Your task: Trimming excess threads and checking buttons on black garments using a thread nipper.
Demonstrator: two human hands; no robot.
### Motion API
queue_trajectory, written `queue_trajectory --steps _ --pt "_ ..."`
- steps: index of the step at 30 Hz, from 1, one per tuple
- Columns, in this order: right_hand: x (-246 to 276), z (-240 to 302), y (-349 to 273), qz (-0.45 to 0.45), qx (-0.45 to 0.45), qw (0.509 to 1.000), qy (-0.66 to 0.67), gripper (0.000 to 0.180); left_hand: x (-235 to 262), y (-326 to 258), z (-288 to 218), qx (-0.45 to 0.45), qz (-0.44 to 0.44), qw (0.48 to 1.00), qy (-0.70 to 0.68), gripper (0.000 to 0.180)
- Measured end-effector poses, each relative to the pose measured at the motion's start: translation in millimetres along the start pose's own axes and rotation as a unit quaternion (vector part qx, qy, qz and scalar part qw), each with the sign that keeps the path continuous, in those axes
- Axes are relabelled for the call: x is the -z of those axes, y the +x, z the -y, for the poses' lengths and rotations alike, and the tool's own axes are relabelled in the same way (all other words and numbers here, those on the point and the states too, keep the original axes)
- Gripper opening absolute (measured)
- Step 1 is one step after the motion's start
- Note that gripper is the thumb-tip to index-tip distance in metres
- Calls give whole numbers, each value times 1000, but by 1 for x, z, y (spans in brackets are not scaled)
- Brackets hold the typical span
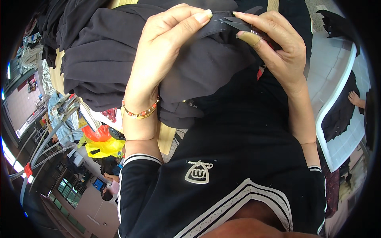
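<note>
Dark charcoal garments (101,51) lie heaped before me and hang down toward my lap. My left hand (168,33) is closed, its thumb and finger pinching a stitched edge of the dark cloth near the top of the view. At that edge a few pale loose threads (221,20) show. My right hand (279,45) grips small thread snips (235,23), whose pointed blades reach toward the threads. A tan cover sits on the right thumb. The snips' handles are mostly hidden in my palm.
Pale wooden table edge (166,139) shows under the heap. At the right stands a white-rimmed surface (337,107), where another person's hand (356,99) rests on dark cloth. Yellow (104,146) and red (97,133) plastic bags lie at left. Another person (109,192) is farther off, lower left.
</note>
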State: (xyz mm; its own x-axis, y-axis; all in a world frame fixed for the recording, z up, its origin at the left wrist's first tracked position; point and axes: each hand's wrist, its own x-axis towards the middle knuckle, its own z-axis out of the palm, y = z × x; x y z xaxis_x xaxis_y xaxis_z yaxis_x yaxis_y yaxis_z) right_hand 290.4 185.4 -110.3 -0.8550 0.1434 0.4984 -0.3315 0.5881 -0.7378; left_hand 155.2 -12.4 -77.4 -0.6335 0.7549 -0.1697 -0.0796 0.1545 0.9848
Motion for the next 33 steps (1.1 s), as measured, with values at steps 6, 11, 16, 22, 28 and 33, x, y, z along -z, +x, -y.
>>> queue_trajectory --steps 6,11,16,22,28,33 --pt "-2 3 1 -1 -2 1000 -19 38 -8 -2 2 -11 -33 999 -9 20" --pt "-2 2 1 6 -6 1000 -15 36 -2 1 6 -28 10 999 18 20" --pt "-2 -2 0 -3 -13 1000 -26 33 2 -2 -6 -15 48 996 77 21" --pt "-4 -1 1 -30 -45 999 2 32 19 -7 -9 -19 46 994 102 24" --pt "-20 0 7 16 4 999 -32 39 8 0 -26 -195 68 977 59 16" --pt "-31 -5 8 27 -7 999 -17 38 20 4 5 -364 81 927 26 15"
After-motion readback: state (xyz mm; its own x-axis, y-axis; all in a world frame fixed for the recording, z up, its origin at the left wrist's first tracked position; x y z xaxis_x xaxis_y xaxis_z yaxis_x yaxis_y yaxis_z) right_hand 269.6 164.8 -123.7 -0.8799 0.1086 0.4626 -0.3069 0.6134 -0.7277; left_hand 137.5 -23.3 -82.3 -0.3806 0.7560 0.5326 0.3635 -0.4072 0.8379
